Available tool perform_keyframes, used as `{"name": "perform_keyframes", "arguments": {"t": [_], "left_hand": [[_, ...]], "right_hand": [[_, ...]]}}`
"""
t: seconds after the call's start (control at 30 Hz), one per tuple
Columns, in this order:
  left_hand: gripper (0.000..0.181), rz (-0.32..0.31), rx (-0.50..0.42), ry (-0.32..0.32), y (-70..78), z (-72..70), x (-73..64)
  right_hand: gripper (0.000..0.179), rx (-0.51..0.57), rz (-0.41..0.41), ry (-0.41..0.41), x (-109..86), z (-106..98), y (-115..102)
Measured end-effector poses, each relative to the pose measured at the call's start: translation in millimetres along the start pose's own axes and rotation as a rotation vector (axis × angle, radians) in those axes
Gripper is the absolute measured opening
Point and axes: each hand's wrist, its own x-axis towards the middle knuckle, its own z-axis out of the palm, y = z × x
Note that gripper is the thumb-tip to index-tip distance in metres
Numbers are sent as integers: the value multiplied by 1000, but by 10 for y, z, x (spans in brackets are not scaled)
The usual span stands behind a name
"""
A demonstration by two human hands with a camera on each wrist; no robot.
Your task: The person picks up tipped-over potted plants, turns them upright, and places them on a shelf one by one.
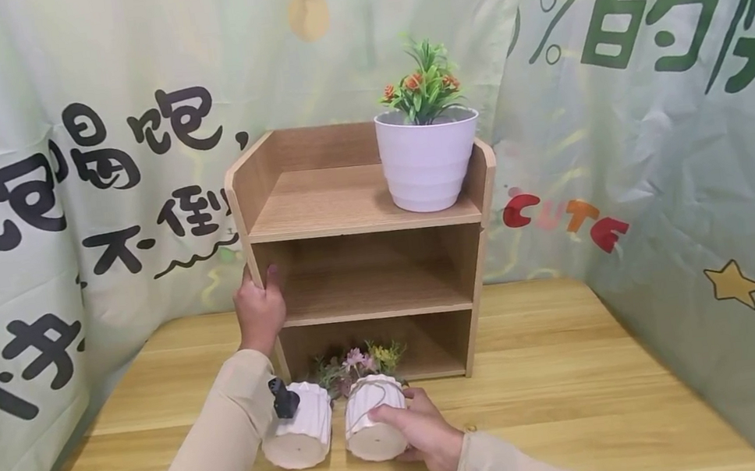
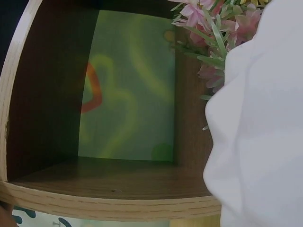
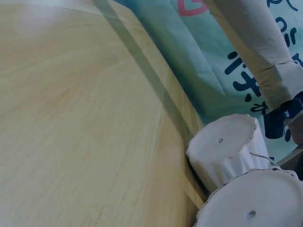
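Observation:
A small wooden shelf unit stands on the table, and my left hand grips its left side panel, thumb on the front edge. Low in front of it, my right hand holds a white fluted flowerpot by its right side, thumb across the wall. That pot is tipped over, base toward me, its pink and yellow flowers pointing into the lowest compartment. A second white flowerpot lies likewise just left of it, below my left wrist. Both bases face the right wrist view.
On the top shelf, at the right, stands a larger white pot with green leaves and orange flowers. Printed cloth hangs behind and along both sides of the wooden table. The middle compartment has a bare board.

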Motion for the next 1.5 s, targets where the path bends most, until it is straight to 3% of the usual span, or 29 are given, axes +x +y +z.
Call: {"name": "perform_keyframes", "arguments": {"t": [0.33, 1.5], "left_hand": [[35, -2, 8, -8, 10, 0, 3], [36, -14, 21, -6, 8, -5, 2]], "right_hand": [[91, 26, -1, -9, -59, -32, -47], [86, 2, -51, -26, -172, -70, -120]]}}
